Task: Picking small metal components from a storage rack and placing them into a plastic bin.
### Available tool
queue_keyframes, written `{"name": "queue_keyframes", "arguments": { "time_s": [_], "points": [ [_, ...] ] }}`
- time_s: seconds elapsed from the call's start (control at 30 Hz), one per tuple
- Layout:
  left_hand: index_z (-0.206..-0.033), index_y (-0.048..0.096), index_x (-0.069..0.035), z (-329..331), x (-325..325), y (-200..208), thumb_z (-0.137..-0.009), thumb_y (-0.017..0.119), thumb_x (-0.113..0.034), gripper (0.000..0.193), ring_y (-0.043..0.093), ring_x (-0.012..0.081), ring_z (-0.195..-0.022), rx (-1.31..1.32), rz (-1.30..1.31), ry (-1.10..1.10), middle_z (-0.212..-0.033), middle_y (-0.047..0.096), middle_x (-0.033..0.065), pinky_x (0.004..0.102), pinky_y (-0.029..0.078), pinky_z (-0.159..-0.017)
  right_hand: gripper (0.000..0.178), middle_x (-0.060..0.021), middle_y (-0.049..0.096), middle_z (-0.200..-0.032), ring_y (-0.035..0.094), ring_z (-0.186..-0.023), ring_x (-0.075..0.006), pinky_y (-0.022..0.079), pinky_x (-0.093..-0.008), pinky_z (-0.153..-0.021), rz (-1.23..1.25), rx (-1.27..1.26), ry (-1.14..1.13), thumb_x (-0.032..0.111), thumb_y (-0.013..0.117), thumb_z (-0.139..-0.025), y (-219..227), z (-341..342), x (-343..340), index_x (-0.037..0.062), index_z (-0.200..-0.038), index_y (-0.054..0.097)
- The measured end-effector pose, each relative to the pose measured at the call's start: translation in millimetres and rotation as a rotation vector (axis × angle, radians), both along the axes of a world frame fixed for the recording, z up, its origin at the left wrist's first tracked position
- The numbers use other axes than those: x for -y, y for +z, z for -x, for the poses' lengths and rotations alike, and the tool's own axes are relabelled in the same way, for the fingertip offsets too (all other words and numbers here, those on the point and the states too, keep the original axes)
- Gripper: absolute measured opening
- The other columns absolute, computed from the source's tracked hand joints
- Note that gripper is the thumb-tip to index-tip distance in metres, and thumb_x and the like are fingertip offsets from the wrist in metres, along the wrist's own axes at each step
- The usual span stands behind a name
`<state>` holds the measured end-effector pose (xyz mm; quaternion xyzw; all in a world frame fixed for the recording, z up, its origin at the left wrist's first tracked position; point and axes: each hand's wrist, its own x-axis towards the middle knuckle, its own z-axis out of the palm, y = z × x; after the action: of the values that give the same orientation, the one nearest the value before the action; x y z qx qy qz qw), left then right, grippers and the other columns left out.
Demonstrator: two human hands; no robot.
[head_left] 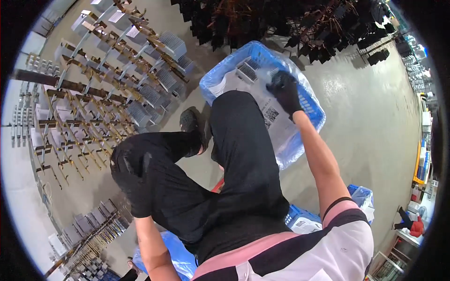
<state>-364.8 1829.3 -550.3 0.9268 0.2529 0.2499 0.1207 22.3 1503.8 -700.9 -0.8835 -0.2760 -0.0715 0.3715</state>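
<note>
My right hand (285, 91), in a black glove, is over the right side of a blue plastic crate (307, 102) lined with clear film. Its fingers look curled, and a pale, blurred shape shows beside them; I cannot make out what it is. Left of that hand, a grey finned metal block (247, 71) sits in the crate. Below it lies a white printed sheet or bag (269, 117) with a square code. My left hand (133, 189), also black-gloved, rests against my bent left knee; its fingers merge with the black trousers.
On the left stands a rack (110, 96) hung with several finned metal blocks and plates. Dark hanging parts (281, 21) crowd the far side above the crate. Another lined blue crate (302, 220) is near my right hip, and blue film (173, 253) lies by my left arm.
</note>
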Motion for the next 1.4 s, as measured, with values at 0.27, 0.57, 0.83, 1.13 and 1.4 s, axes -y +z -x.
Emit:
{"name": "queue_keyframes", "arguments": {
  "time_s": [0.27,0.57,0.83,1.13,1.4],
  "points": [
    [-0.121,0.061,0.001,1,3,3,-0.087,0.074,-0.013,0.039,0.059,0.0358,-0.115,-0.060,0.089,0.135,-0.123,0.063,0.0204,0.0421,0.045,-0.101,0.047,-0.0166,0.064,-0.102,0.063,-0.092,-0.0381,0.049,-0.0521,-0.077,0.387,0.098,0.057,0.030,0.072,-0.076,-126,10,-84,0.0061,-0.116,0.061],
    [-0.122,0.060,0.001,-12,5,1,-0.089,0.073,-0.011,0.037,0.059,0.0321,-0.115,-0.146,0.106,0.114,-0.122,0.062,0.0189,0.0393,0.045,-0.102,0.072,-0.0187,0.060,-0.121,0.058,-0.110,-0.0404,0.047,-0.0574,-0.085,0.662,0.143,0.006,0.032,0.070,-0.078,-168,-43,-118,0.0165,-0.144,0.046],
    [-0.120,0.061,0.000,-26,8,5,-0.089,0.069,-0.008,0.033,0.060,0.0301,-0.116,-0.053,0.198,0.099,-0.122,0.063,0.0173,0.0404,0.044,-0.103,0.072,-0.0205,0.053,-0.129,0.042,-0.128,-0.0485,0.032,-0.0670,-0.101,0.611,0.234,0.074,0.027,0.065,-0.083,-184,-36,-111,0.0270,-0.150,0.041],
    [-0.119,0.062,0.000,-22,4,0,-0.080,0.076,-0.015,0.044,0.056,0.0403,-0.119,-0.051,0.211,0.112,-0.124,0.062,0.0204,0.0477,0.042,-0.104,0.069,-0.0204,0.053,-0.133,0.042,-0.129,-0.0473,0.031,-0.0654,-0.104,0.779,0.202,0.034,0.021,0.055,-0.084,-179,-36,-125,0.0277,-0.151,0.041],
    [-0.120,0.062,-0.001,6,-3,-4,-0.083,0.073,-0.011,0.040,0.057,0.0367,-0.118,-0.067,0.240,0.174,-0.123,0.062,0.0189,0.0450,0.043,-0.103,0.054,-0.0213,0.038,-0.153,0.027,-0.144,-0.0471,0.014,-0.0678,-0.116,0.631,0.155,0.057,0.023,0.046,-0.094,-192,-27,-140,0.0254,-0.147,0.047]
  ]
}}
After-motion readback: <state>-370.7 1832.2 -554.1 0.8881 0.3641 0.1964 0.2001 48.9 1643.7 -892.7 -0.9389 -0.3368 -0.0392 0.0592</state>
